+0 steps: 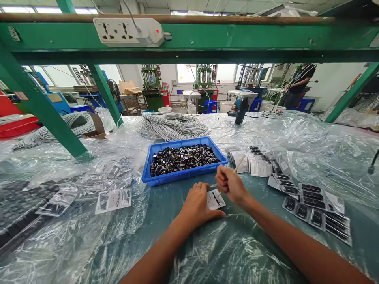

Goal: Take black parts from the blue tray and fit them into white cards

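Observation:
My left hand (197, 205) lies on the plastic-covered table, fingers curled over the edge of a small white packet with a black part (216, 199). My right hand (230, 183) hovers just above and to the right of that packet, closed in a fist round a thin pale stick (239, 163) that points up and right. Straight ahead of both hands stands a blue tray (156, 179) filled with small black parts (182, 157).
Rows of filled packets (314, 205) run along the right; more packets (114, 199) lie at the left under plastic sheet. A coil of grey cable (174, 126) sits behind the tray. Green frame legs (44, 114) rise at the left. A person (299, 85) stands far back right.

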The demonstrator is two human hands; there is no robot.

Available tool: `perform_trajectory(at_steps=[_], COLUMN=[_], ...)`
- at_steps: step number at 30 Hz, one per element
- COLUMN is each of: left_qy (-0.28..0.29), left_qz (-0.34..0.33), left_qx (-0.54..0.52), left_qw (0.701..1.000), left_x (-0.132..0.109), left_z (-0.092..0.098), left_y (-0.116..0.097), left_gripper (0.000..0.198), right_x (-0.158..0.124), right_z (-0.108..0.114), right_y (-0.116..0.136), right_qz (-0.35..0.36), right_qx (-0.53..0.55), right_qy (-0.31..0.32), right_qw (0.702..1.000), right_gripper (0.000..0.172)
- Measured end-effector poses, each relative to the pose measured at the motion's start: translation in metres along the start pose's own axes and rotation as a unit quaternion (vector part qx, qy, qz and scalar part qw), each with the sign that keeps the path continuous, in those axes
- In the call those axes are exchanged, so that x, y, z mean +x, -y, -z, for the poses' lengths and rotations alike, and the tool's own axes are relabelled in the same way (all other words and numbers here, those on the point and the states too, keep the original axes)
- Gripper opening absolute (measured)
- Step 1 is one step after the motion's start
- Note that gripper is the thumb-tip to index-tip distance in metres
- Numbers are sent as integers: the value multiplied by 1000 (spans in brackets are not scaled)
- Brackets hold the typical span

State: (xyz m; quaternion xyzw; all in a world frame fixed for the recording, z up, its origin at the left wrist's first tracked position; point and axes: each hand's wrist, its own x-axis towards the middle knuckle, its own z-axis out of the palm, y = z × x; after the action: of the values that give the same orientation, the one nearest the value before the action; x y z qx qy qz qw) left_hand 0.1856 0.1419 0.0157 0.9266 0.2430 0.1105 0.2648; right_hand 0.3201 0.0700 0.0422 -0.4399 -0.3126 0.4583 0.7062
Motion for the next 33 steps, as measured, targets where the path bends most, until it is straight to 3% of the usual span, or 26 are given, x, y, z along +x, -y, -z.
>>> perform_trajectory(at_steps=[2,6,12,18,23,29,33], left_qy=[33,86,78,72,65,48,73], left_qz=[-1,14,22,7,26,42,6], left_qx=[57,99,52,27,26,25,3], left_qw=[998,991,995,997,997,998,997], left_x=[-2,-3,-1,0,0,-2,0], left_z=[9,15,2,3,2,0,7], left_y=[0,-1,-3,-2,-1,-6,-1], left_gripper=[75,49,51,51,46,47,59], right_x=[5,10,12,15,6,-9,-4], right_z=[2,0,-8,-16,-16,-12,-5], right_y=[0,-12,-26,-38,-31,-9,-6], right_qz=[40,52,63,91,45,-101,-60], right_qx=[48,85,49,2,-10,-64,-23], right_qy=[-25,-29,-38,-64,-48,70,31], right_qw=[998,995,996,994,998,990,997], right_gripper=[45,45,43,42,41,36,37])
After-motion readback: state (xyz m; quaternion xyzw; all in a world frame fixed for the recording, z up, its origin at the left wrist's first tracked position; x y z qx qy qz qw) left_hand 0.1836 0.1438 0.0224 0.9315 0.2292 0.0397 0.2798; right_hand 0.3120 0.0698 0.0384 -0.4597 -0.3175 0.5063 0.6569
